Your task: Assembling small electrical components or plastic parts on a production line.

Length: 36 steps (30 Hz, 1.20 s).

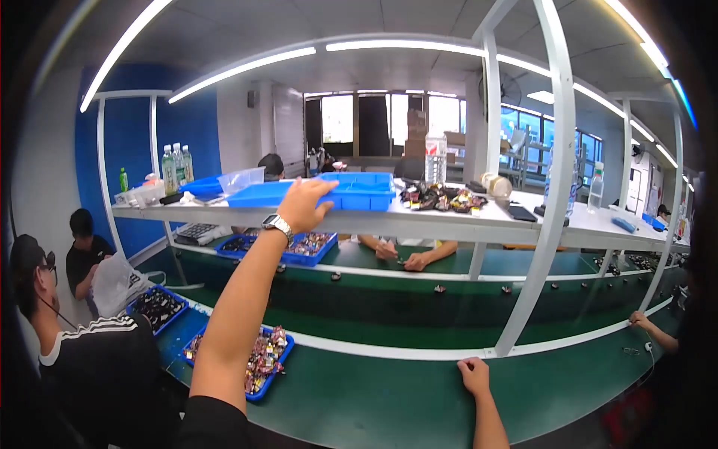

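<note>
My left hand [303, 204] is raised to the white upper shelf [441, 219], its fingers stretched out over the near edge of a blue plastic tray [366, 193]. Whether the fingertips touch the tray I cannot tell. A silver watch sits on that wrist. Resting on the green bench [389, 393] near its white rail, my right hand [475, 376] has its fingers curled closed; what they hold, if anything, is hidden. Below my left forearm stands a blue tray of small wired parts [267, 363]. Right of the shelf tray lies a heap of dark parts [443, 197].
A white upright post [535, 254] rises close to my right hand. On the shelf stand a clear bottle [435, 159] and a phone [521, 213]. A conveyor belt [389, 299] carries small parts. Co-workers sit left [105, 367], opposite and at far right.
</note>
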Motion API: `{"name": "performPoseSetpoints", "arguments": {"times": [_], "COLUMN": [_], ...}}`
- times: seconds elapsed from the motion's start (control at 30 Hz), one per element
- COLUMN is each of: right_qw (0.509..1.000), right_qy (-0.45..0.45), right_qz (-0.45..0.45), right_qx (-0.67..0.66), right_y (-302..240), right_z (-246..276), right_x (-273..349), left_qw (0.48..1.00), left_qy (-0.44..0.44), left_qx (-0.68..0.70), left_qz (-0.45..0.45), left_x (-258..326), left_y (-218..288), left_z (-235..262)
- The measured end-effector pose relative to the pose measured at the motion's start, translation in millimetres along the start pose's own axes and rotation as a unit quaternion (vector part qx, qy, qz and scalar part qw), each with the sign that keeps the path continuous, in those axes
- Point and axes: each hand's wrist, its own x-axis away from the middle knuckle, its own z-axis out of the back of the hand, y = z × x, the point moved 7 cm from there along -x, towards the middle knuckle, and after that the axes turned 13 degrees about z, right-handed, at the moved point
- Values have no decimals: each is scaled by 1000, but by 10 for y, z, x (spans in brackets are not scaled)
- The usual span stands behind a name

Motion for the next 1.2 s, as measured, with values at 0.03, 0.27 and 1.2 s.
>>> {"name": "performPoseSetpoints", "arguments": {"times": [0.03, 0.27, 1.2], "right_qw": [1000, 999, 998], "right_qy": [4, -26, -41], "right_qz": [-6, -1, -45], "right_qx": [-3, -20, 30], "right_y": [32, -30, -36], "right_z": [55, -87, -124], "right_x": [24, -2, -14], "left_qw": [992, 961, 779], "left_qy": [110, 54, -442], "left_qx": [-14, 237, -134], "left_qz": [-63, 131, 423], "left_x": [89, 1729, 3054], "left_y": [186, 492, -2793], "left_z": [68, -58, -2337]}}
